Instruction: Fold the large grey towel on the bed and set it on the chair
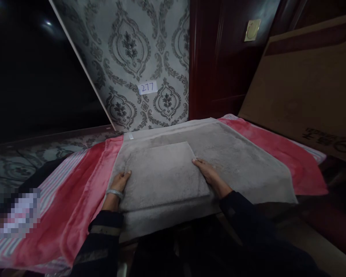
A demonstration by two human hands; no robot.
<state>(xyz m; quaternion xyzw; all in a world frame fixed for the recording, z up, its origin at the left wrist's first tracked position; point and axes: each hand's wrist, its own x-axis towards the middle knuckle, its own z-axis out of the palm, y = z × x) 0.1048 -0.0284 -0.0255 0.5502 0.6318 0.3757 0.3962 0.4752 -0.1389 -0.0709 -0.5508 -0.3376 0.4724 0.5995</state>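
Folded cloth lies flat on a grey sheet, left of the sheet's centre; the sheet overlies a pink blanket. Left hand: partly curled, at the cloth's left edge. Right hand: partly curled, fingertips at the right edge. Undersides are hidden; whether either of the hands grips the cloth cannot be determined.

Both hands forward, well apart
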